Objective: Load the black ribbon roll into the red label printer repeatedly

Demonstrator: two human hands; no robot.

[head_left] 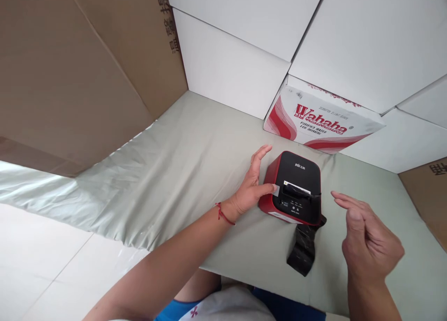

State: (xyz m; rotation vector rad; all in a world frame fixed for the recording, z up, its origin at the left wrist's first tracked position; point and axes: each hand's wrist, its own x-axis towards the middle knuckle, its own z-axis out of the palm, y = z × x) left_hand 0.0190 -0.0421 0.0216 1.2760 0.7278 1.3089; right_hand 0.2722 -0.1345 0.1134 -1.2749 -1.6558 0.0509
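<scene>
A red and black box-shaped printer point(301, 172) sits on the cloth-covered table, with a slot, buttons and small lights on its black top. At its left side is my left hand point(252, 186), fingers stretched out and spread. Its thumb rests on the printer's top left edge, touching a small pale tab or sticker point(276, 190). My right hand point(370, 237) hovers to the right, apart from the printer. It holds nothing; two fingers point toward the printer, the thumb is raised and the others curl. Just in front of the printer lies a black rectangular object point(301, 253), perhaps an adapter.
A white and red Wahaha water carton point(321, 121) stands behind the printer, against stacked white boxes point(230, 51). Large brown cardboard boxes rise at the left point(70, 79) and right point(428, 195). The pale green cloth point(167, 172) has wrinkles, mostly at left.
</scene>
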